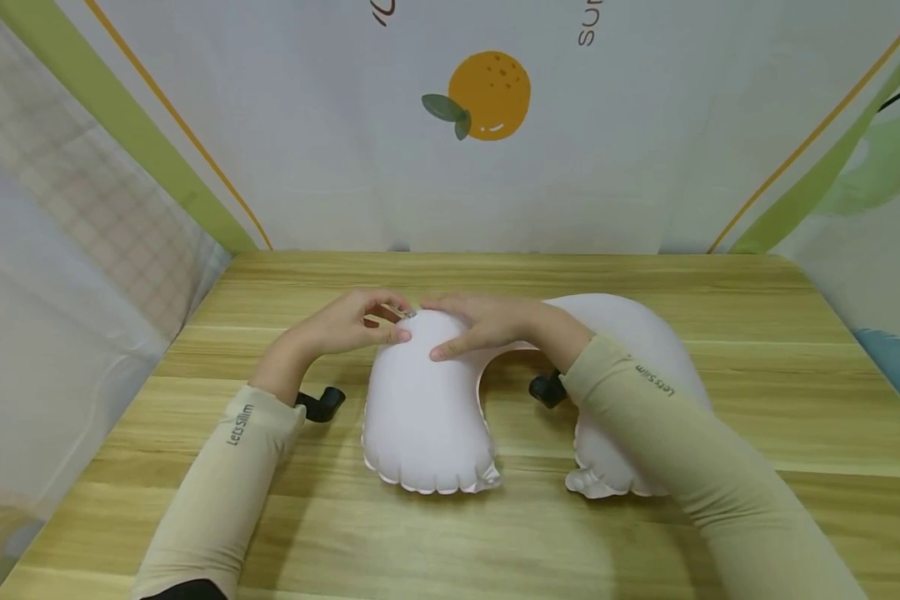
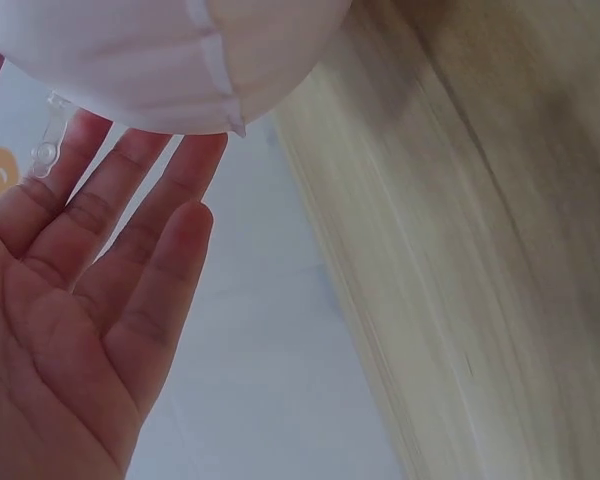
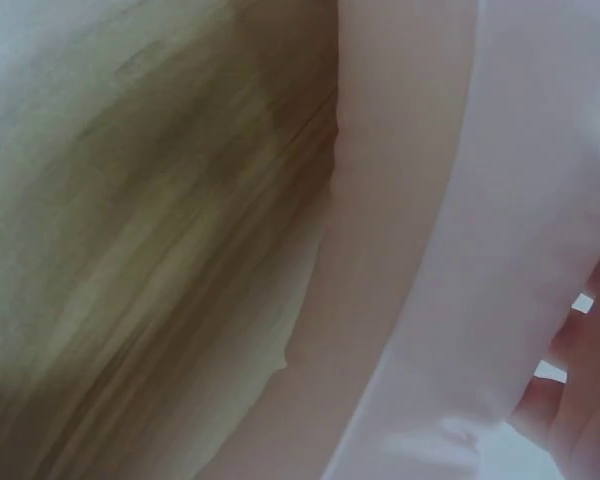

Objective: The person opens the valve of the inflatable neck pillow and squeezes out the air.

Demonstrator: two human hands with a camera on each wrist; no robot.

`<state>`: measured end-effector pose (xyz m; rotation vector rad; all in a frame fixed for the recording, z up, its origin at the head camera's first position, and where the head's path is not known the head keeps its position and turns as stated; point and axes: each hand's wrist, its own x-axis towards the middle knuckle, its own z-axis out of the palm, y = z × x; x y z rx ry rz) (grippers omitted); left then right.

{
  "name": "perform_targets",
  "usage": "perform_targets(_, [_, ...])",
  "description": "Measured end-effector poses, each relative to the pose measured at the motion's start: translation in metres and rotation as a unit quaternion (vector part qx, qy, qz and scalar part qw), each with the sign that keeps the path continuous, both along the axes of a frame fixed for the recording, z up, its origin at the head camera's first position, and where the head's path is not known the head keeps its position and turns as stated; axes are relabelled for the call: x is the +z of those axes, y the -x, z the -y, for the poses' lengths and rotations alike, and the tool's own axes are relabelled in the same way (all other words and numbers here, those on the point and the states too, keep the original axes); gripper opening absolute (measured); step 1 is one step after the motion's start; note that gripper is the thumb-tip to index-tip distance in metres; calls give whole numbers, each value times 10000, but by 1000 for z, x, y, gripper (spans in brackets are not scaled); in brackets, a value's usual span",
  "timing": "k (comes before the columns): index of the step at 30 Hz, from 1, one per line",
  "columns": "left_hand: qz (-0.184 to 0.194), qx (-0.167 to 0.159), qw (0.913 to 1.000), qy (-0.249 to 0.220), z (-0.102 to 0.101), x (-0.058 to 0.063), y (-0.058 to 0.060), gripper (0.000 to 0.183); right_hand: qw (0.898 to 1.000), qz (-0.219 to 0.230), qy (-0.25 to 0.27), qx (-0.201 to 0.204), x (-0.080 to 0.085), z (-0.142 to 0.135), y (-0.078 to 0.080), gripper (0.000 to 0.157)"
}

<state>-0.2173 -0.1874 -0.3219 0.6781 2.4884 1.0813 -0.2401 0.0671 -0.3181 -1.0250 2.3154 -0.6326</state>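
A pale, puffed-up U-shaped inflatable neck pillow (image 1: pixel 429 412) lies on the wooden table, its two rounded ends toward me. At the far side of its left arm is my left hand (image 1: pixel 348 323), thumb against the pillow and fingers loosely bent. A small clear valve plug (image 2: pixel 46 155) hangs in front of those fingers in the left wrist view; they do not visibly pinch it. My right hand (image 1: pixel 495 321) holds the same arm of the pillow, thumb on top and fingers over the far edge. In the right wrist view, the pillow partly hides the right fingers (image 3: pixel 585 370).
The wood-grain table (image 1: pixel 435 550) ends at a white curtain (image 1: pixel 307 167) printed with an orange. Black wrist-camera mounts (image 1: pixel 324 406) stick out by both wrists. The right sleeve (image 1: pixel 667 417) crosses over the pillow's right arm.
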Motion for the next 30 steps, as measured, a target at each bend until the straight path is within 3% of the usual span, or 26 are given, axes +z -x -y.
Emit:
perform_targets(8, [-55, 81, 9996, 260, -3, 0, -3, 45, 9999, -26, -109, -47, -5, 0, 0, 89])
perform_targets(15, [-288, 248, 9984, 427, -2, 5, -9, 45, 9991, 362, 97, -171, 2, -1, -1, 92])
perform_targets(19, [-528, 378, 9969, 448, 0, 9, -19, 45, 9991, 254, 51, -325, 14, -6, -3, 89])
perform_targets(24, [-734, 620, 9944, 441, 2, 16, -38, 44, 9991, -254, -30, -334, 26, -12, -9, 84])
perform_targets(30, [-839, 571, 9937, 469, -5, 18, -58, 51, 9980, -534, 48, -333, 26, -16, -18, 86])
